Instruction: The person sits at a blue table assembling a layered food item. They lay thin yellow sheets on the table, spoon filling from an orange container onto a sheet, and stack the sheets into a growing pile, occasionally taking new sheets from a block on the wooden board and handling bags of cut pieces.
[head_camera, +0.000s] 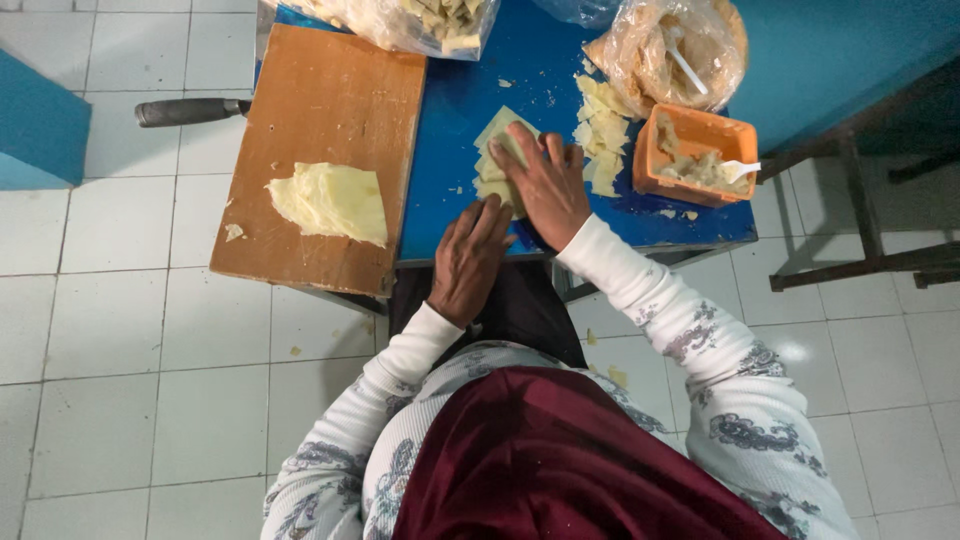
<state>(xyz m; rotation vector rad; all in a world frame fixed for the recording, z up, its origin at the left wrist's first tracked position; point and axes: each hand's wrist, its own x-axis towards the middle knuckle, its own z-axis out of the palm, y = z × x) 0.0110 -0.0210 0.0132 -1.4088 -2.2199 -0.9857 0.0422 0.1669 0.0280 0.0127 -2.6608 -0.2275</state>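
**Both hands on pale dough squares at the table's near edge**

We see the right hand (548, 188) pressed flat, fingers together, on thin pale dough squares (497, 152) on the blue table (460, 110). The left hand (468, 258), at seven o'clock, touches their near corner, fingers together. The wooden board (330, 100) overhangs the edge at nine o'clock. The orange plastic tub (695, 130) stands at three o'clock. The bags are cut off above.

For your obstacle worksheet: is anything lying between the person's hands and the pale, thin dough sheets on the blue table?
Nothing visible. The right hand lies flat on the pale thin dough sheets, and the left hand touches their near edge on the blue table.
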